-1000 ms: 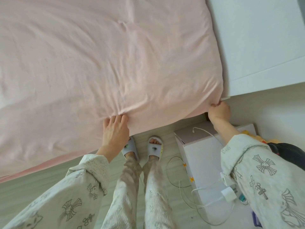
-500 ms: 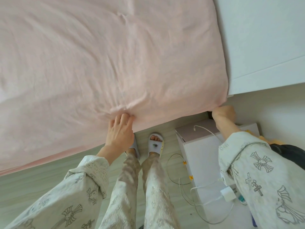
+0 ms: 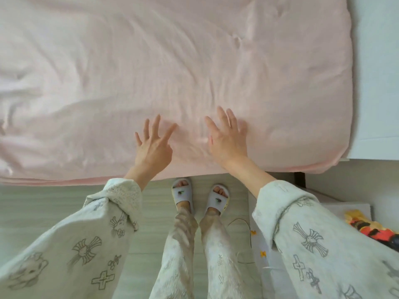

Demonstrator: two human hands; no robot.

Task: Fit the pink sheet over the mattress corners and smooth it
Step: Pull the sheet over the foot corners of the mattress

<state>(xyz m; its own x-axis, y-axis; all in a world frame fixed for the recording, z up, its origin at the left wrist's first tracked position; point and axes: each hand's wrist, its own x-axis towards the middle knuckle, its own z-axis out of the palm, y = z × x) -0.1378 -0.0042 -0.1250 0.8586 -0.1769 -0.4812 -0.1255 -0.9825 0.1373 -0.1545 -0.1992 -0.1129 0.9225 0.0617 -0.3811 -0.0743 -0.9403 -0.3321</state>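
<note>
The person wears loose pale cream pyjamas printed all over in grey line drawings: flared crosses, plain block crosses, small flowers and cartoon animal faces. The left sleeve [image 3: 90, 240] ends in a turned-back cuff of textured, lace-like fabric; the right sleeve [image 3: 306, 234] has a cuff edged with a thin wavy grey trim. The trousers [image 3: 194, 260] are of the same pale cloth with a fainter print. On the feet are pale lilac open-toed slippers [image 3: 182, 196], each with a small dark charm on the strap.
</note>
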